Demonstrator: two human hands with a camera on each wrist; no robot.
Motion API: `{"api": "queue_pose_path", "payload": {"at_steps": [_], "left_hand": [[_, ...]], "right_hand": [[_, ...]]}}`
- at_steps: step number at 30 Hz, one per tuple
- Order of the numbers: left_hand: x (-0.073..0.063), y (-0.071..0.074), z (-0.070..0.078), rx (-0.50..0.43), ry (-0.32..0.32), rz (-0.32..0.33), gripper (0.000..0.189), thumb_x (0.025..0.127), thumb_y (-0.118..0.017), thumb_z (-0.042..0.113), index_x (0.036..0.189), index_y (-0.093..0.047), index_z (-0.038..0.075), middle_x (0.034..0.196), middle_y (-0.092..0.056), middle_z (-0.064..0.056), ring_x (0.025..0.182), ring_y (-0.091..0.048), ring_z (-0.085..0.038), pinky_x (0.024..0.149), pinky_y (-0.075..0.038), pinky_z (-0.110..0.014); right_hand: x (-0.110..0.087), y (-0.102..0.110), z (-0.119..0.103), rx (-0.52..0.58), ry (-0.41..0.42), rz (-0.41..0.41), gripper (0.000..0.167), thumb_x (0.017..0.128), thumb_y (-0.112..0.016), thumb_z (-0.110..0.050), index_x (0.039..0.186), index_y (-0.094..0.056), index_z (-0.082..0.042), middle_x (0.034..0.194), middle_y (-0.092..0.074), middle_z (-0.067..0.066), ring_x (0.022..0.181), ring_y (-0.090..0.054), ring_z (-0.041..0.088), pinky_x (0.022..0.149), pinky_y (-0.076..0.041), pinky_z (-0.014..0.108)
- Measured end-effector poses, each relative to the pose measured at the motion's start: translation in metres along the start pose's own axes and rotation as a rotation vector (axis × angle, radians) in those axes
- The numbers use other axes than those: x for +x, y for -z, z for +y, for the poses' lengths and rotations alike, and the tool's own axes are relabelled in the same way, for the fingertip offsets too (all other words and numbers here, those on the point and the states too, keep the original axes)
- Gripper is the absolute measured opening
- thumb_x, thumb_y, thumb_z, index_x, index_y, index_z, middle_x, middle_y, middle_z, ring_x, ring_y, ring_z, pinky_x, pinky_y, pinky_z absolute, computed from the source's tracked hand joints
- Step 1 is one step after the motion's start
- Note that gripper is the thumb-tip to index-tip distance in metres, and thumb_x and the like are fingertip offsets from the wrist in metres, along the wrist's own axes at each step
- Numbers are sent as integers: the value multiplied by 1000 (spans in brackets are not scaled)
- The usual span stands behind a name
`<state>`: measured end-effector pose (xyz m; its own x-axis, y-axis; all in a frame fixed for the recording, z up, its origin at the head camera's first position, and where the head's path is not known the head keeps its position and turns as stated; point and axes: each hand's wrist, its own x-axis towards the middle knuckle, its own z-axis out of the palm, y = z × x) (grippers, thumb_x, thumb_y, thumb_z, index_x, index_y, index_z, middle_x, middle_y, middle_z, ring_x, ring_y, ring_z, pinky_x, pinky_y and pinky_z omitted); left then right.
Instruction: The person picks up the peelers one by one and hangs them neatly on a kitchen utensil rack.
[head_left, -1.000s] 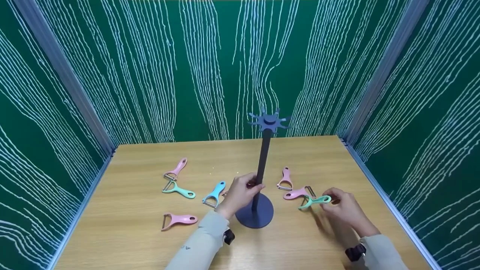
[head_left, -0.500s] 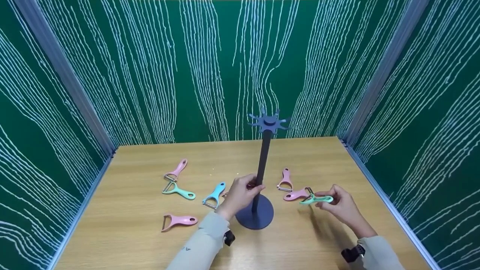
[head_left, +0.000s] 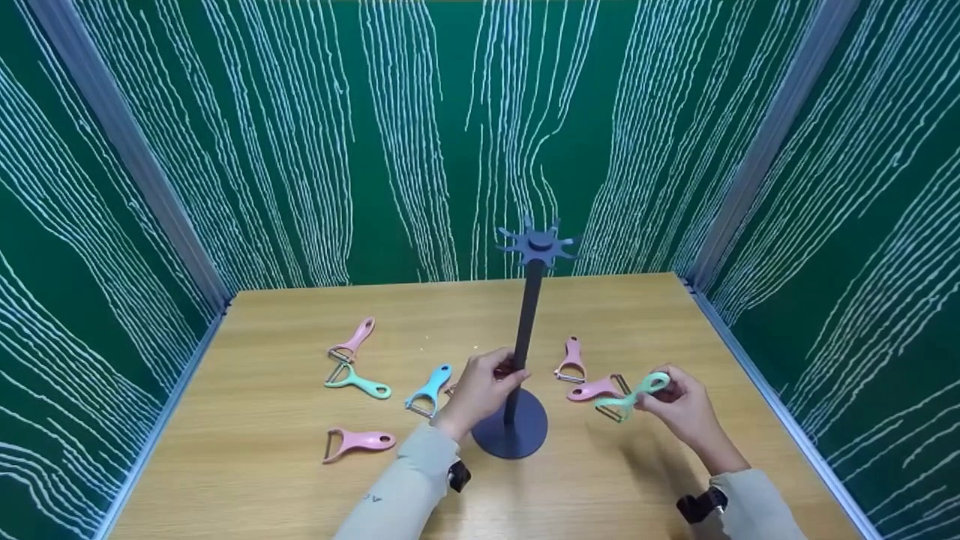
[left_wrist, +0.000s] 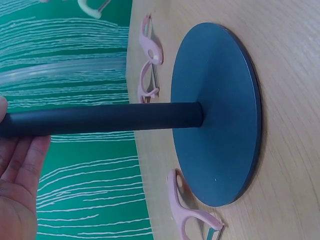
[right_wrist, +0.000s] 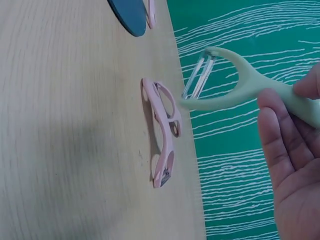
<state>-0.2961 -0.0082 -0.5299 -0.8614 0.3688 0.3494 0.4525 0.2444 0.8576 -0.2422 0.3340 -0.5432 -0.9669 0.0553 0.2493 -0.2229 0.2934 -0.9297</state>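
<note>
My left hand (head_left: 484, 390) grips the black post of a stand (head_left: 527, 322), partway up above its round base (left_wrist: 225, 150). A star-shaped rack (head_left: 538, 241) with several notched arms tops the post. On the right, my right hand (head_left: 684, 405) pinches a light green peeler (head_left: 636, 397) by its handle, lifted off the table with its blade end pointing left. In the right wrist view the green peeler's (right_wrist: 250, 82) metal blade shows clearly. Beneath and behind it lie a pink peeler (head_left: 592, 388) and another pink peeler (head_left: 572, 360).
Left of the stand lie a blue peeler (head_left: 430, 390), a green peeler (head_left: 360, 381), a pink peeler (head_left: 352, 339) and a nearer pink peeler (head_left: 360, 440). Another item is mostly hidden behind my left hand. Green walls (head_left: 300, 150) with white lines enclose the wooden table (head_left: 247, 480).
My right hand has raised the green peeler slightly and turned it, so its handle end now tilts up and its blade faces more into view. My left hand has stayed on the post.
</note>
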Motion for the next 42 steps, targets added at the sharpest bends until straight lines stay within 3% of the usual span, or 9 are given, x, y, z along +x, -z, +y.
{"api": "queue_pose_path", "payload": {"at_steps": [7,16,20,28,35,42], "left_hand": [[0,0,0,0,-1,2,13,106,-73,17,111,-76,6,106,-81,-11,95,-77,-17,87,-66,-31],[0,0,3,4,-3,2,12,106,-73,17,110,-77,6,106,-81,-10,96,-78,-15,88,-66,-28],[0,1,3,0,3,-2,12,106,-73,18,111,-77,7,106,-81,-10,97,-79,-17,90,-66,-31],[-1,0,1,5,31,-11,13,107,-72,21,113,-77,11,109,-81,-7,100,-79,-17,92,-66,-33],[-1,-1,-1,6,30,2,12,107,-72,20,112,-78,12,108,-81,-6,100,-78,-17,92,-66,-32],[-1,-1,-2,35,21,1,11,107,-72,18,112,-77,11,108,-81,-6,100,-78,-15,92,-66,-31]], "right_hand": [[2,-5,-8,-143,17,-42,11,93,-81,5,102,-75,2,97,-75,15,84,-64,8,76,-57,19],[6,-13,-19,-70,72,-67,11,96,-75,8,107,-73,7,98,-74,-3,89,-67,4,78,-58,17],[9,-14,-24,-40,81,-90,13,99,-73,7,111,-70,9,102,-78,0,92,-71,5,80,-60,18],[16,-16,-40,-91,-12,-112,21,103,-73,-4,122,-73,5,111,-80,15,94,-73,9,86,-60,18],[21,-20,-53,-110,-4,-103,25,103,-75,-7,125,-74,5,113,-81,13,97,-75,19,87,-60,17],[22,-28,-66,-84,3,-88,24,104,-73,-7,125,-73,4,115,-80,16,97,-74,10,89,-59,16]]}}
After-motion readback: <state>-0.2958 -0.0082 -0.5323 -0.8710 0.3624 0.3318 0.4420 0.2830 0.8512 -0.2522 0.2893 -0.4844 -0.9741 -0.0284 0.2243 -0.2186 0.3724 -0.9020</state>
